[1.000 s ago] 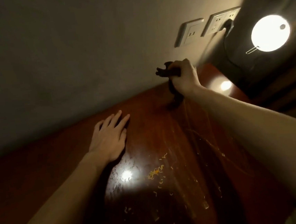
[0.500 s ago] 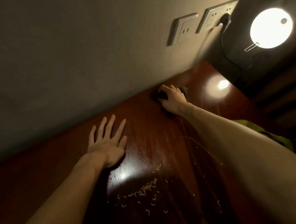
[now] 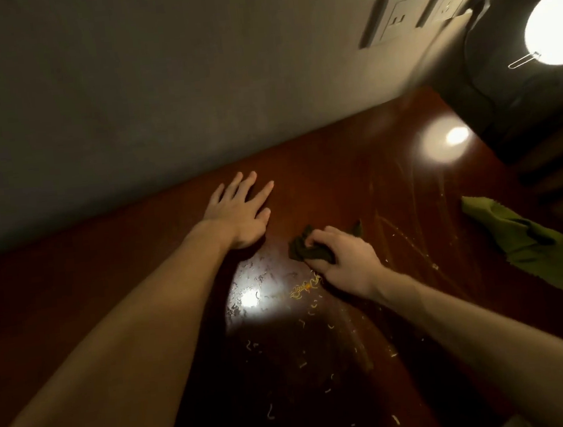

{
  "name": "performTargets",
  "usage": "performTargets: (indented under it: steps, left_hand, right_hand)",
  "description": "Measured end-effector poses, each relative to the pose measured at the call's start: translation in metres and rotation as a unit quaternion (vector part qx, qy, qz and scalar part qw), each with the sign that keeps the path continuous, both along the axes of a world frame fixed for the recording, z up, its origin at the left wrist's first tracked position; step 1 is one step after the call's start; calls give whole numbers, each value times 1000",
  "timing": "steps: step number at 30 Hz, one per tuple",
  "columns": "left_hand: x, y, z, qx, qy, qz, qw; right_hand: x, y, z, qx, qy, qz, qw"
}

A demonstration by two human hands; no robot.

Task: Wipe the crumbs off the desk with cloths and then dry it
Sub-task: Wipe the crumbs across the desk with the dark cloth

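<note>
right hand [image 3: 345, 262] fingers curled round dark cloth [image 3: 306, 250], pressed on surface [image 3: 356, 178] mid-scene. crumbs [image 3: 306, 288] just near of it. left hand [image 3: 239, 214] flat, fingers spread. green cloth [image 3: 520, 242] at right edge.

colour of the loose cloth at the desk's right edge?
Yellow-green, plain, no pattern visible. The loose cloth shows only in the head view.
</note>
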State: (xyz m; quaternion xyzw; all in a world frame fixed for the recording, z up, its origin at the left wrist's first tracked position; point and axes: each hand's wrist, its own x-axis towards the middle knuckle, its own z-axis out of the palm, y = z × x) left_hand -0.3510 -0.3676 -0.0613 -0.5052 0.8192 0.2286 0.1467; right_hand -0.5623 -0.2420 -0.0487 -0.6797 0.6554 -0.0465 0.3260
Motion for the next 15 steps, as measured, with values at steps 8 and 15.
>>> performTargets:
  steps: [8, 15]
  left_hand:
    - [18, 0, -1, 28, 53, -2, 998]
    - [17, 5, -5, 23, 65, 12, 998]
  right_hand:
    - [-25, -94, 59, -193, 5, -37, 980]
    - [-20, -137, 99, -218, 153, -9, 964]
